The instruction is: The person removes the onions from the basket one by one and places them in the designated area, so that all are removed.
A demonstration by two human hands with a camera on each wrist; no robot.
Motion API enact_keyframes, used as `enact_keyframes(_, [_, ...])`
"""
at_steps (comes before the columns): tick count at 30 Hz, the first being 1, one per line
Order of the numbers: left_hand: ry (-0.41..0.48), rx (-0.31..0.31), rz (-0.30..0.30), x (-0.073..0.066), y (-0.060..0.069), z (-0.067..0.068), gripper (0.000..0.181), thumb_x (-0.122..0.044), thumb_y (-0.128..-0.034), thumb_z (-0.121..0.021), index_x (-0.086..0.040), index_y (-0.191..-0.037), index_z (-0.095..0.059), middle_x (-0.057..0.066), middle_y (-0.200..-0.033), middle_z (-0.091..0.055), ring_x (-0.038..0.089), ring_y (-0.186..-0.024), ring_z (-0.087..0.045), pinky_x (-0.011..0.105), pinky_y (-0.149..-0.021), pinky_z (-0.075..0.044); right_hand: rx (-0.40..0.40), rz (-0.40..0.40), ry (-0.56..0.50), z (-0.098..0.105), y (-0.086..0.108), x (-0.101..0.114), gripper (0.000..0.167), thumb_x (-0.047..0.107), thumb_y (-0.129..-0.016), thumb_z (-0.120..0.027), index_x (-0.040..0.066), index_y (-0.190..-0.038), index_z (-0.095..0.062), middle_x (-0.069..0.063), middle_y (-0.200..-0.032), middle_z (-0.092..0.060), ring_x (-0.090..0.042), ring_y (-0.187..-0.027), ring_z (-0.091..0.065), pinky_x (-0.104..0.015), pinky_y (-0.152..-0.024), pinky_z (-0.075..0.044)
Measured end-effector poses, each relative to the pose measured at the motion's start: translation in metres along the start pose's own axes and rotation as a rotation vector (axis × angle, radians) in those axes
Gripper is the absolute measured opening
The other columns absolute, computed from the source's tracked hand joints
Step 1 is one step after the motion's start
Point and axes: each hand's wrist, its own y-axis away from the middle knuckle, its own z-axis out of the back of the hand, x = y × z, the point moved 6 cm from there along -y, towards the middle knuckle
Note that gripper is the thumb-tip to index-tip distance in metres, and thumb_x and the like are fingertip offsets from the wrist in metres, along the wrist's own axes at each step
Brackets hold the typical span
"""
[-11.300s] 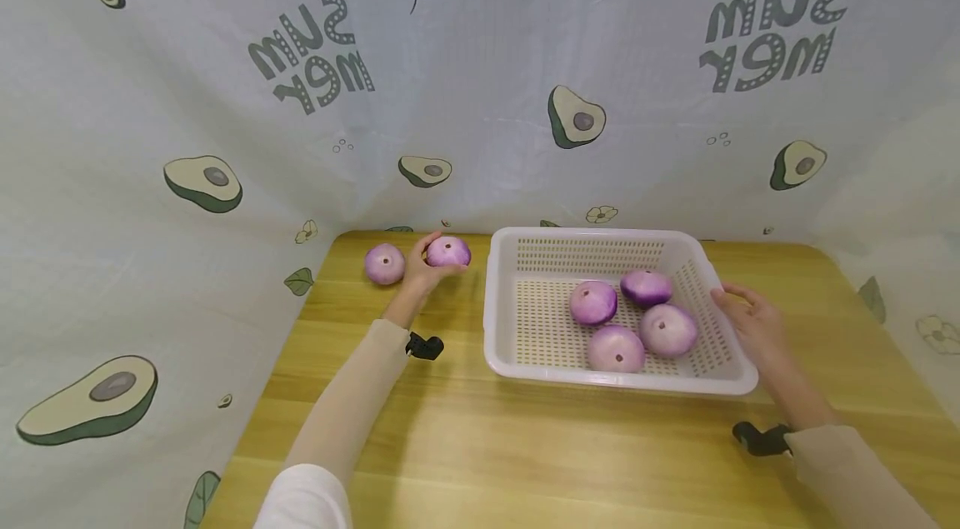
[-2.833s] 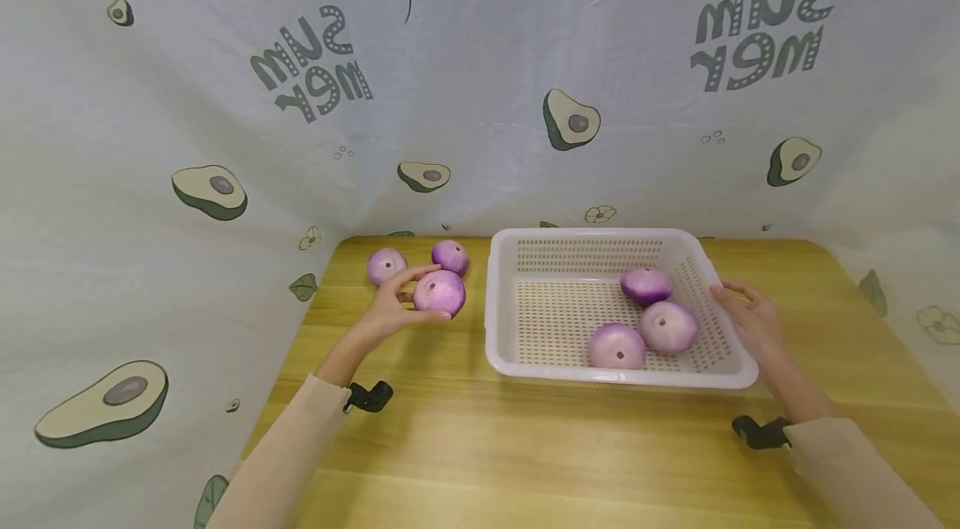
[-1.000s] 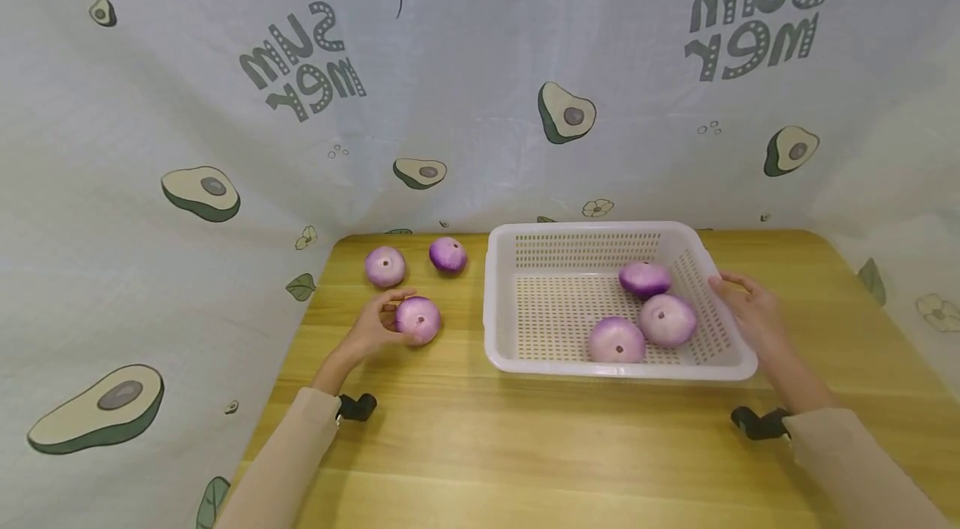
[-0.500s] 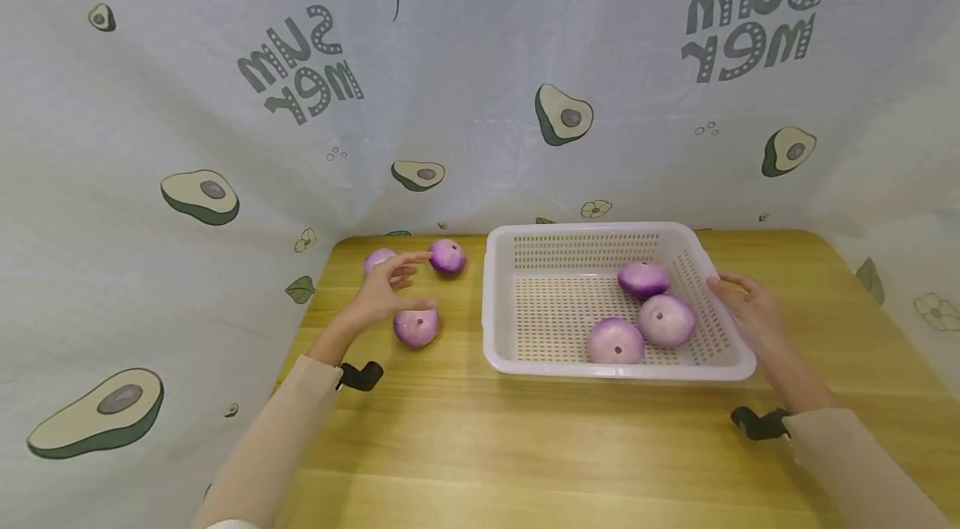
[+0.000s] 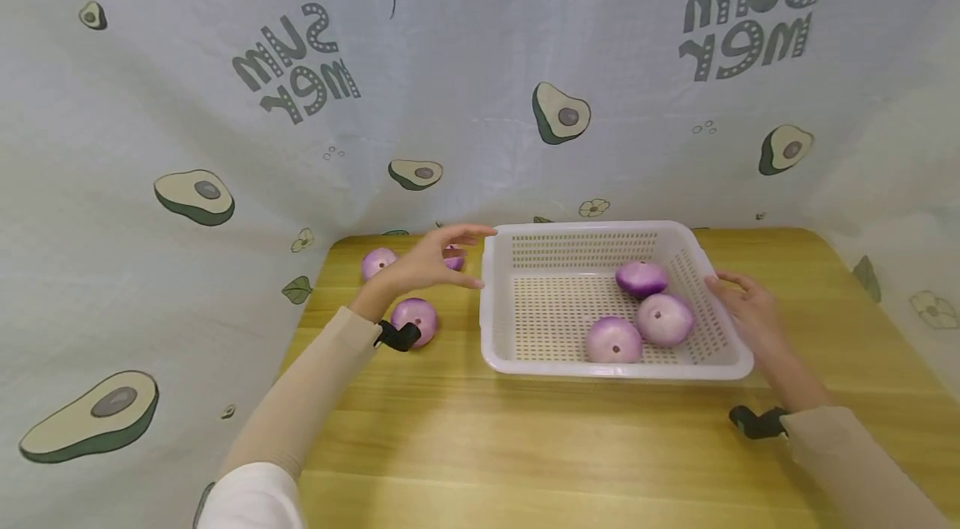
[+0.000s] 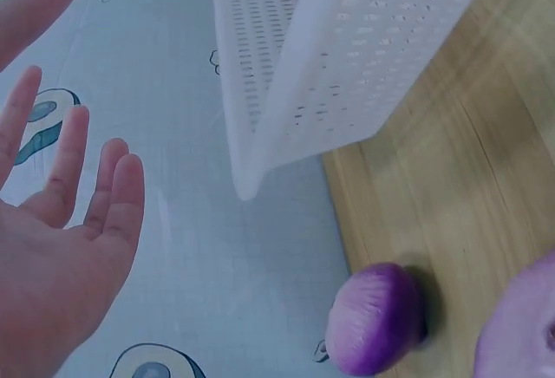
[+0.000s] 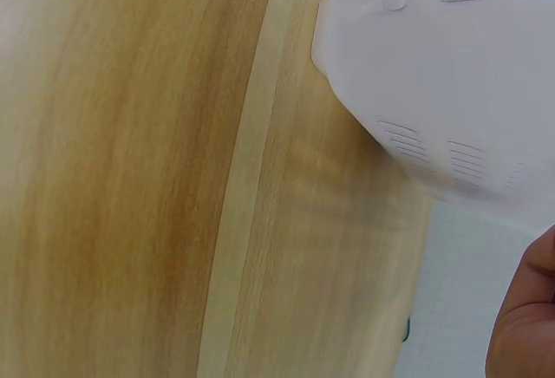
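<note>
My left hand (image 5: 427, 264) hovers beside the left rim of a white plastic basket (image 5: 497, 367), thumb and fingers spread, holding nothing. In the left wrist view, the palm of the left hand (image 6: 65, 265) faces up the frame with its fingers apart. My right hand (image 5: 752, 315) grips the basket's right rim; part of its fingers is hidden. Inside the basket lie a dark purple onion (image 5: 641, 279), a paler onion (image 5: 664, 320) and another onion (image 5: 614, 341). Left of the basket, an onion (image 5: 453, 259) is partly hidden behind the left hand.
On the wooden table (image 5: 480, 446), one onion (image 5: 377, 263) lies at the back left and another onion (image 5: 424, 321) nearer, partly behind the left wrist camera (image 5: 399, 336). A white cloth (image 5: 480, 96) printed with avocados hangs behind the table.
An onion earlier in the basket now lies on the table at left, released by my left hand. That hand has since moved right, towards the basket. My right hand stays put.
</note>
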Motion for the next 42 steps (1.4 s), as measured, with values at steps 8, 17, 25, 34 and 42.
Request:
enact_keyframes(8, [0.038, 0.112, -0.069, -0.011, -0.036, -0.026, 0.074, -0.003, -0.0768, -0.086, -0.007, -0.143, -0.053, 0.0, -0.146, -0.051, 0.029, -0.132, -0.046, 0.044, -0.112, -0.037, 0.001, 0.011, -0.019, 0.0, -0.002, 0.0, 0.044, 0.035, -0.103, -0.056, 0.009, -0.137, -0.048, 0.023, -0.083, -0.067, -0.006, -0.07, -0.069, -0.032, -0.059, -0.06])
enact_keyframes(17, [0.067, 0.274, -0.131, -0.022, -0.069, -0.065, 0.076, 0.001, -0.0764, -0.084, -0.005, -0.144, -0.05, 0.001, -0.15, -0.046, 0.02, -0.133, -0.046, 0.032, -0.11, -0.038, -0.017, -0.014, -0.011, 0.0, -0.002, -0.001, 0.042, 0.036, -0.102, -0.058, 0.01, -0.134, -0.05, 0.021, -0.081, -0.066, -0.006, -0.069, -0.069, -0.03, -0.059, -0.059])
enact_keyframes(25, [0.032, 0.423, -0.128, -0.023, -0.092, -0.103, 0.08, -0.002, -0.0763, -0.086, -0.006, -0.147, -0.047, 0.003, -0.153, -0.042, 0.021, -0.135, -0.044, 0.04, -0.113, -0.035, -0.004, -0.006, -0.062, 0.001, 0.0, -0.002, 0.017, 0.035, -0.101, -0.058, 0.033, -0.117, -0.051, 0.02, -0.082, -0.068, -0.006, -0.07, -0.07, -0.03, -0.058, -0.059])
enact_keyframes(34, [0.003, 0.702, -0.131, -0.022, -0.103, -0.153, 0.09, 0.001, -0.0735, -0.085, -0.004, -0.151, -0.04, 0.006, -0.159, -0.033, 0.014, -0.141, -0.034, 0.033, -0.115, -0.029, -0.003, -0.001, -0.048, 0.001, 0.0, -0.002, 0.018, 0.037, -0.101, -0.059, 0.034, -0.117, -0.051, 0.02, -0.082, -0.069, -0.007, -0.07, -0.07, -0.03, -0.058, -0.059])
enact_keyframes(42, [-0.058, 0.779, -0.104, -0.016, -0.109, -0.179, 0.091, 0.0, -0.0717, -0.085, -0.007, -0.151, -0.041, 0.005, -0.16, -0.032, 0.01, -0.141, -0.03, 0.031, -0.115, -0.026, -0.004, 0.003, -0.048, 0.0, -0.001, -0.002, 0.018, 0.035, -0.102, -0.058, 0.033, -0.118, -0.051, 0.019, -0.083, -0.068, -0.006, -0.07, -0.07, -0.03, -0.059, -0.059])
